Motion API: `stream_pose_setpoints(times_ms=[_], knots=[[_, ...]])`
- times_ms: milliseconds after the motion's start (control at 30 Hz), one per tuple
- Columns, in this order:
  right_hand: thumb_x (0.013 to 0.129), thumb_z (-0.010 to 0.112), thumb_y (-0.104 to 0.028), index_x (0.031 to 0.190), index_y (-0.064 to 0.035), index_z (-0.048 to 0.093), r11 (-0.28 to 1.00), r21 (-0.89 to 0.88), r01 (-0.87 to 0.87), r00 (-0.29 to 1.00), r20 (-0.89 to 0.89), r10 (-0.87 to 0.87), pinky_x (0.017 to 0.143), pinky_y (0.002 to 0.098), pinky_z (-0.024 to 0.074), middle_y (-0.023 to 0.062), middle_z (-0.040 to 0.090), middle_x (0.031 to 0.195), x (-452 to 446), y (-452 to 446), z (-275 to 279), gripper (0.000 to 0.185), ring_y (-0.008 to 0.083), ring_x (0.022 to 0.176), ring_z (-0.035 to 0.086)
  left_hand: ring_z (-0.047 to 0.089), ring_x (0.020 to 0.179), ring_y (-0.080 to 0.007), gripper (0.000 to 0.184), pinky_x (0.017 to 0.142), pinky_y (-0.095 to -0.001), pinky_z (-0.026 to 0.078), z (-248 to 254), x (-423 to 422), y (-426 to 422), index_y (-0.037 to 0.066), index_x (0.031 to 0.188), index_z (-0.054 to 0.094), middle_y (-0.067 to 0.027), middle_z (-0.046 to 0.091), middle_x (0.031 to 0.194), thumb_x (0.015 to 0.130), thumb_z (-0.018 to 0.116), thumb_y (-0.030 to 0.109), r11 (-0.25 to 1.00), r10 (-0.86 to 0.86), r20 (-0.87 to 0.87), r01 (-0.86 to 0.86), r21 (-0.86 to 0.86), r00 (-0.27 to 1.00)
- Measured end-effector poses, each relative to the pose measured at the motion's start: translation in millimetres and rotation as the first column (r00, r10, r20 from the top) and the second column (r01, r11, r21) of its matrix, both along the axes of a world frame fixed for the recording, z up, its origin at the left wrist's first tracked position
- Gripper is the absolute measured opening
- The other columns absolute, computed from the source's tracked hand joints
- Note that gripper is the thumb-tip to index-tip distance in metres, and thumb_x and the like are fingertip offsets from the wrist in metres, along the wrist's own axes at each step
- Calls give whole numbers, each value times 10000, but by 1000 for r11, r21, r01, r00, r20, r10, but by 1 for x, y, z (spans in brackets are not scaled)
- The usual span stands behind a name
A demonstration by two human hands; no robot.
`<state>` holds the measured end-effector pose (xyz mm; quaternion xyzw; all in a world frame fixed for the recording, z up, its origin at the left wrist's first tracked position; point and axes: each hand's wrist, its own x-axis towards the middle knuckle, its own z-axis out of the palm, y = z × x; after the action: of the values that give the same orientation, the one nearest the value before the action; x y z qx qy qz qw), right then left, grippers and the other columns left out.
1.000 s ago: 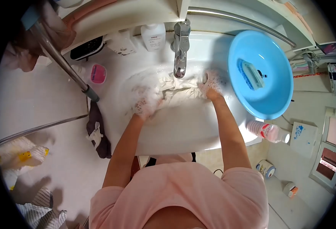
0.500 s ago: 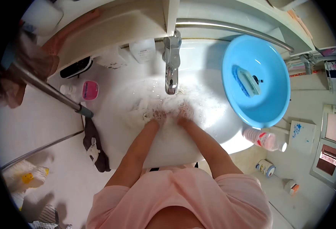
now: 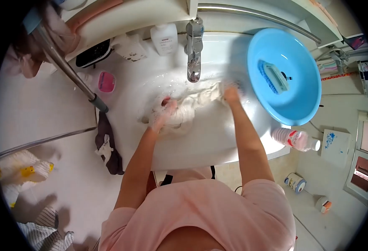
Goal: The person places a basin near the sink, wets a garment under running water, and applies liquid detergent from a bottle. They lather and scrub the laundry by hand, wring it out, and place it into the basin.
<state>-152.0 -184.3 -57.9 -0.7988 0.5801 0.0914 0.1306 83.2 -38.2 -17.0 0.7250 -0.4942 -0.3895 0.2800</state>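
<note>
A wet cream-white cloth (image 3: 196,99) stretches between my two hands in the sudsy white sink (image 3: 184,150). My left hand (image 3: 164,113) is at the cloth's left end, foam on its skin and its fingers curled on the fabric. At the right end, my right hand (image 3: 232,93) is closed on the cloth, blurred by motion and partly covered with suds. The chrome faucet (image 3: 194,54) stands above the cloth's middle, between the hands.
On the sink's right edge are a blue basin (image 3: 295,106) holding a brush (image 3: 276,78) and a pink-white bottle (image 3: 292,139). A white bottle (image 3: 164,39), a pink container (image 3: 106,82) and dark cloth (image 3: 106,142) lie at the back and left.
My hands were together low in the foam half a second ago. They have since moved apart, and the cloth has come into view, stretched between them above the suds.
</note>
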Motion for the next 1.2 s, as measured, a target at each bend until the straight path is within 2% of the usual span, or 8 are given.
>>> stream_pose_setpoints(times_ms=[100, 167, 400, 500, 800, 933, 1000, 1200], knots=[[846, 470, -158, 1252, -33, 485, 882, 281, -377, 774, -427, 467, 944, 375, 394, 177, 585, 1101, -1, -9, 8, 425, 279, 1059, 542, 506, 1090, -290, 745, 945, -324, 389, -9, -2, 21, 88, 1261, 477, -183, 552, 1139, 700, 695, 527, 964, -134, 356, 205, -170, 925], [917, 367, -226, 1265, -141, 492, 857, 80, -510, 859, 92, 503, 1018, 376, 336, 106, 477, 1309, -23, -10, -146, 380, 297, 1171, 465, 512, 1077, -287, 713, 936, -325, 394, -9, -19, 19, 86, 1236, 489, -177, 556, 1129, 705, 688, 520, 926, -239, 511, 353, -137, 826], [877, 466, -432, 1263, -140, 486, 934, 357, 12, 994, 98, -50, 1042, 510, 228, 97, 400, 1368, 83, 144, 95, 485, 260, 1302, 293, 532, 1031, -277, 605, 904, -330, 411, -52, -49, 11, 82, 1145, 530, -158, 568, 1094, 722, 664, 493, 792, -602, 476, 554, 255, 641], [853, 497, -356, 1174, -112, 563, 991, -130, 19, 946, 322, 24, 982, 457, 337, 152, 527, 1222, 72, 136, -5, 409, 286, 1170, 458, 540, 1011, -273, 561, 891, -331, 418, -72, -44, 0, 80, 1107, 547, -150, 574, 1079, 729, 653, 481, 757, -651, 453, 569, 322, 610], [788, 476, -133, 854, -8, 641, 992, 81, -95, 973, 216, 76, 841, 437, 443, 214, 622, 873, 66, 22, -224, 217, 322, 878, 594, 566, 952, -260, 444, 850, -337, 441, -54, -33, -33, 73, 991, 600, -126, 590, 1034, 750, 623, 446, 692, -720, 303, 605, 395, 625], [867, 420, -273, 1053, 25, 586, 989, 31, -141, 984, -109, 144, 928, 467, 393, 252, 566, 1117, 67, 13, -52, 389, 368, 1055, 539, 465, 1130, -294, 619, 965, -368, 357, 5, -6, -20, 59, 1139, 547, -147, 521, 1196, 700, 665, 479, 854, -476, 398, 520, -2, 784], [890, 399, -517, 1065, 43, 585, 942, -10, 335, 881, 359, -309, 913, 460, 408, 282, 579, 1078, 44, 13, -29, 616, 384, 1032, 555, 443, 1163, -284, 717, 961, -379, 370, 47, 19, -4, 89, 1157, 564, -130, 560, 1156, 594, 735, 498, 868, -385, 495, 488, -93, 779], [888, 477, -364, 1354, -235, 400, 905, 141, -401, 855, 411, 315, 1105, 386, 149, 193, 313, 1409, 62, 83, -38, 490, 353, 1330, 226, 425, 1189, -263, 821, 964, -352, 375, 36, -5, 11, 96, 1280, 476, -128, 525, 1221, 624, 719, 526, 908, -413, 661, 338, 248, 626]])
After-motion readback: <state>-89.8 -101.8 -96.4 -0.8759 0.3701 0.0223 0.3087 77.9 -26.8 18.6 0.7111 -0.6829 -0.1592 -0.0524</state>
